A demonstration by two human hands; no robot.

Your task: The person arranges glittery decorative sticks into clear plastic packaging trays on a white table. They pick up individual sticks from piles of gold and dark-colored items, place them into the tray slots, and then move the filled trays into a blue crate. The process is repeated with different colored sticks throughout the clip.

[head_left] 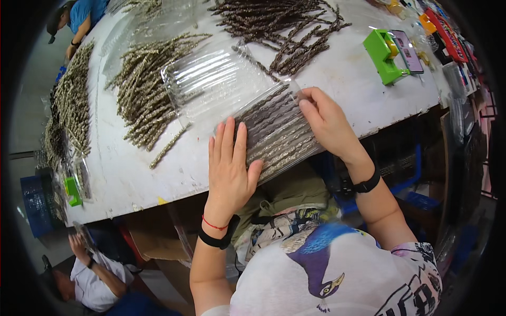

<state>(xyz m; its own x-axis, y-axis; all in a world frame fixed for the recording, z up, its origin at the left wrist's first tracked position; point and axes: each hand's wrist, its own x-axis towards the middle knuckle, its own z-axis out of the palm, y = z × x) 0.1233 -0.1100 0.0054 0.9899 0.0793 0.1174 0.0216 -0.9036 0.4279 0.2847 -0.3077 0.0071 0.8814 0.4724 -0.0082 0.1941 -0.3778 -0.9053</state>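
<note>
A clear plastic tray (pixel 282 128) at the table's front edge holds a row of twisted sticks, dark ones at the far side and pale glittery ones nearer me. My left hand (pixel 233 166) lies flat over its left end, fingers slightly apart. At the right end, my right hand (pixel 326 120) pinches the tray's edge between thumb and fingers. Beyond it lies another clear ribbed tray (pixel 213 79). A heap of dark twisted sticks (pixel 269 19) is at the back, with one stick reaching toward the held tray. Left of the trays is a pile of pale gold sticks (pixel 150 94).
A green tape dispenser (pixel 381 57) and a phone (pixel 409 51) stand at the right. One loose gold stick (pixel 170 146) lies near the front. More sticks (pixel 73 98) and a second green dispenser (pixel 72 191) are far left. Two other people are at the left.
</note>
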